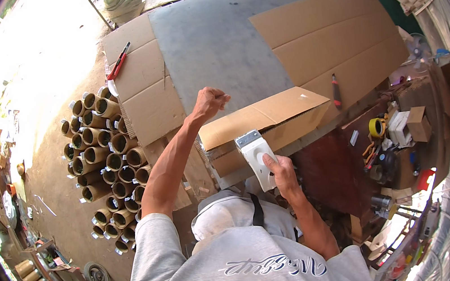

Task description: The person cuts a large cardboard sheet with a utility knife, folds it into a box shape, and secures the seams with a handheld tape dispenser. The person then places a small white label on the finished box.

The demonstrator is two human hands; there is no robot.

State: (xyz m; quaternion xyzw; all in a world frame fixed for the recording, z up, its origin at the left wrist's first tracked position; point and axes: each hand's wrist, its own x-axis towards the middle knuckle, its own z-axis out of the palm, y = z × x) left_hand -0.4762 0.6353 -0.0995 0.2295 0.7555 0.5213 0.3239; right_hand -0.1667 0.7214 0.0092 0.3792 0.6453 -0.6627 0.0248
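My right hand (283, 172) grips a white-handled tool (259, 159) with a flat metal head. The head of the tool is against the near left edge of a long, folded cardboard box (266, 116). A dark gap runs along the side of this box, below its top flap. Above the box's far left end, my left hand (211, 101) is raised with its fingers curled together. I cannot tell whether something thin is between the fingertips. The box lies at the near edge of a grey-topped table (217, 47).
Flat cardboard sheets (330, 37) cover parts of the table. A red utility knife (118, 61) lies at the left, a red-and-black one (336, 91) at the right. Many open tubes (115, 161) stand left of the table. Yellow tape (376, 127) and tools lie at the right.
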